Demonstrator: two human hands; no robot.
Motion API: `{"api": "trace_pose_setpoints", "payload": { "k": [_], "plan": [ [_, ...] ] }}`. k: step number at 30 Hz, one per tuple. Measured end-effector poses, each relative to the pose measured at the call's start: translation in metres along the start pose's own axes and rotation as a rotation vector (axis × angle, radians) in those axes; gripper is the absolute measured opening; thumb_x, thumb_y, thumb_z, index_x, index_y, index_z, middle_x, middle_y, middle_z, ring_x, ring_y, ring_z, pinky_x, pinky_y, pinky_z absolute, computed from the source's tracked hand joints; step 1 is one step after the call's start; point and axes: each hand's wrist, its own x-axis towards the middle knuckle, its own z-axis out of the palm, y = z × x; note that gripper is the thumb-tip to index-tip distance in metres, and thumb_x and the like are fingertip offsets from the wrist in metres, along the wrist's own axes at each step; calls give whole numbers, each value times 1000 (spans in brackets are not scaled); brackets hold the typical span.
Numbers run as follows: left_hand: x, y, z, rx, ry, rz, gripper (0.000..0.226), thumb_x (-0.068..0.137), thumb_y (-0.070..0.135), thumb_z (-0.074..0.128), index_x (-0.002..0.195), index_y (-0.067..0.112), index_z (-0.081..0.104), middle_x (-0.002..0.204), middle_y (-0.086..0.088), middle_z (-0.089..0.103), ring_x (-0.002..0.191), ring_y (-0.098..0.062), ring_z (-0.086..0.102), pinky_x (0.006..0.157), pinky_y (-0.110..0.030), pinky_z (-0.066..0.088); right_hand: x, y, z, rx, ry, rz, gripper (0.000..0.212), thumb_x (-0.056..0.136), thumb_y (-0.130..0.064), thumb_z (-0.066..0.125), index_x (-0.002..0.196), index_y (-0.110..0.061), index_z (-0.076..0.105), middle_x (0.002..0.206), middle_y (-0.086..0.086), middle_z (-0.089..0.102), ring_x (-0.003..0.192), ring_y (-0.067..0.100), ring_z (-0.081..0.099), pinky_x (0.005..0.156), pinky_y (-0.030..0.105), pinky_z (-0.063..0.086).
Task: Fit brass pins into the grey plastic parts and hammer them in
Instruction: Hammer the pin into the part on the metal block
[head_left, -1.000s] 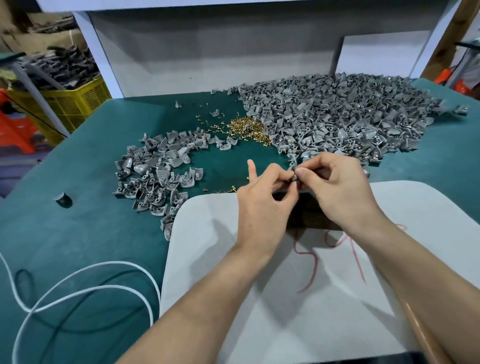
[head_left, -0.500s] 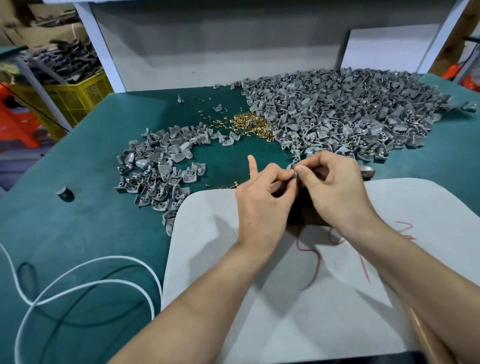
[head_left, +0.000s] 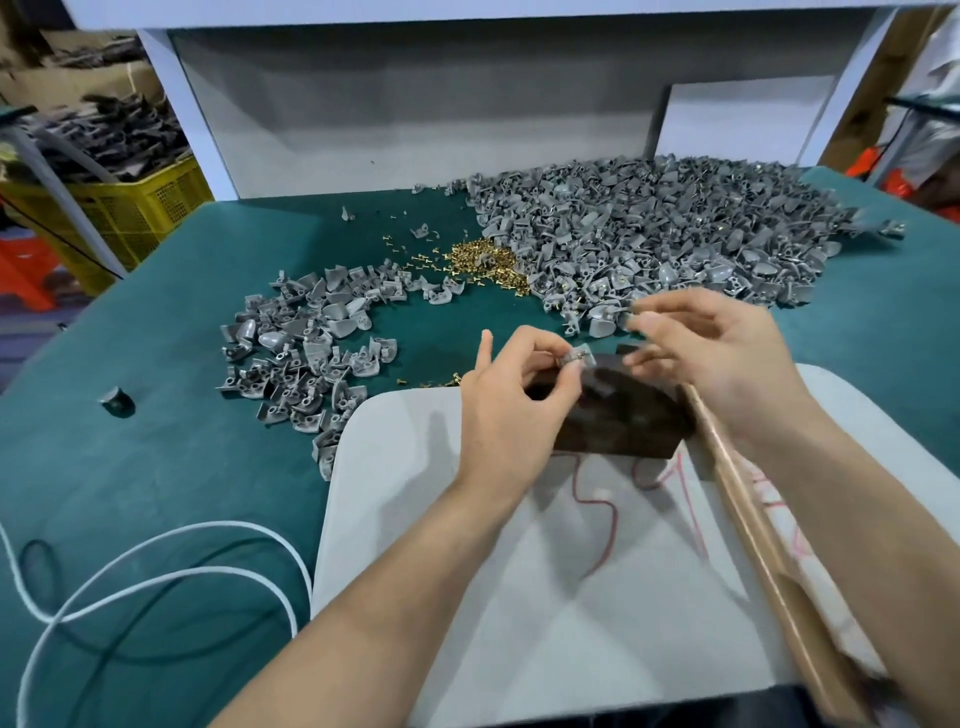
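My left hand (head_left: 519, 400) pinches one small grey plastic part (head_left: 575, 358) between thumb and fingers, just above a dark block (head_left: 623, 421) on the white board (head_left: 415, 519). Apart from the part, my right hand (head_left: 711, 358) hovers to its right, blurred, fingers loosely spread and holding nothing I can see. A wooden hammer handle (head_left: 753, 540) runs from under that hand toward the bottom right. Loose brass pins (head_left: 483, 265) lie in a heap behind the hands.
A big pile of grey parts (head_left: 665, 239) fills the back right of the green table (head_left: 156, 467); a smaller pile (head_left: 306, 353) lies at left. A white cable (head_left: 156, 566) loops at the front left. A yellow crate (head_left: 135, 208) stands beyond the left edge.
My right hand has let go of the part and drawn away to the right. The dark block and hammer handle now show. My left hand still holds the part.
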Motion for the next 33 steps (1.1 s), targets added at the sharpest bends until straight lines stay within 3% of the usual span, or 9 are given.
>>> {"api": "trace_pose_setpoints", "payload": {
  "k": [2, 4, 6, 9, 14, 17, 21, 24, 33],
  "plan": [
    [0, 0, -1, -56, -53, -102, 11, 80, 20, 69, 78, 25, 60, 82, 22, 69, 85, 4, 64, 111, -51, 31, 15, 12, -21, -535, 90, 26, 4, 87, -18, 65, 88, -16, 61, 82, 8, 62, 73, 25, 62, 69, 34, 50],
    [2, -1, 0, -29, -81, -168, 12, 80, 22, 71, 73, 28, 63, 103, 19, 68, 109, 1, 56, 111, -50, 28, 20, 26, -29, -1020, 40, 159, 23, 90, -31, 59, 91, -9, 60, 86, 15, 62, 87, 33, 59, 72, 32, 41],
    [4, 0, 0, 52, -121, -211, 17, 80, 23, 73, 70, 34, 65, 128, 13, 58, 130, -5, 39, 114, -45, 21, 19, 32, -27, -1165, -21, 228, 35, 93, -36, 51, 88, -3, 62, 88, 23, 63, 94, 40, 59, 71, 33, 41],
    [4, -1, -2, 76, -146, -215, 18, 81, 22, 72, 71, 35, 66, 135, 12, 52, 137, -9, 28, 115, -40, 19, 28, 24, -22, -1258, -74, 207, 40, 93, -31, 51, 64, -3, 48, 65, 16, 48, 84, 39, 58, 67, 31, 38],
    [3, -2, -3, 90, -177, -185, 20, 80, 17, 72, 72, 33, 62, 131, 12, 54, 133, -12, 33, 113, -44, 21, 35, 10, -23, -1205, -47, 258, 34, 91, -19, 51, 61, -7, 42, 66, 14, 51, 62, 30, 54, 56, 26, 43],
    [5, -2, -2, 105, -188, -181, 19, 80, 17, 71, 72, 31, 61, 128, 13, 55, 132, -14, 36, 113, -48, 20, 25, -5, -35, -916, -45, 254, 36, 98, -21, 47, 65, -5, 43, 46, 7, 44, 33, 21, 46, 26, 18, 30],
    [7, -3, 1, 92, -179, -175, 24, 78, 12, 70, 70, 32, 59, 124, 9, 59, 128, -15, 43, 112, -50, 22, 0, -39, -26, -460, -249, 342, 35, 100, -31, 42, 71, -11, 40, 31, -5, 31, 23, 14, 32, 29, 17, 30],
    [7, -4, 1, 77, -196, -173, 23, 79, 8, 69, 72, 29, 60, 121, 6, 61, 128, -15, 44, 112, -50, 24, -14, -43, -7, -593, -371, 301, 39, 99, -34, 40, 67, -12, 40, 31, -5, 33, 25, 16, 33, 31, 19, 32],
    [7, -3, -1, 79, -202, -167, 22, 81, 10, 69, 73, 29, 61, 115, 14, 57, 123, -12, 47, 112, -51, 24, -11, -55, -2, -687, -310, 158, 42, 99, -37, 38, 65, -11, 41, 31, -3, 36, 25, 17, 36, 31, 19, 30]
  ]
}}
